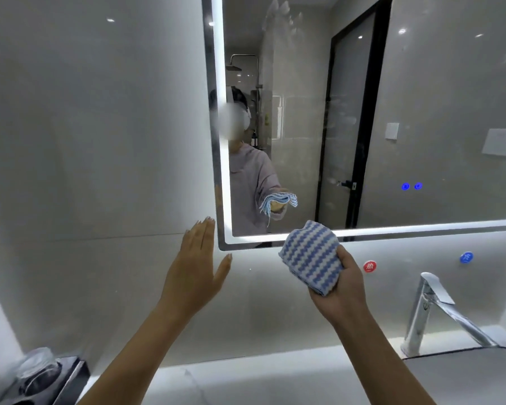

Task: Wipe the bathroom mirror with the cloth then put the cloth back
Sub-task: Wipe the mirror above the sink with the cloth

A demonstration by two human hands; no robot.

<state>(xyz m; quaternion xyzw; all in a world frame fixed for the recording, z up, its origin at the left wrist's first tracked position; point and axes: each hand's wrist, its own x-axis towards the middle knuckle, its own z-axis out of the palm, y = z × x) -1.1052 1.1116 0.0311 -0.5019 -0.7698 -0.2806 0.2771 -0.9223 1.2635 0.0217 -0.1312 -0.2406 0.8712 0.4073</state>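
Observation:
The lit-edged bathroom mirror (362, 112) fills the upper right, with smudges and streaks on its glass. A blue-and-white striped cloth (311, 255) is bunched in my right hand (343, 285), held just below the mirror's bottom edge near its lower left corner. My left hand (197, 261) is flat and open, fingers together, against the wall tile beside the mirror's lower left corner. The mirror reflects a person holding the cloth.
A chrome faucet (433, 311) stands at the right over a sink (465, 375). Red (369, 266) and blue (466, 257) round stickers sit on the wall under the mirror. Two blue touch buttons (411, 186) glow in the glass. A dark tissue box (50, 378) sits at the lower left.

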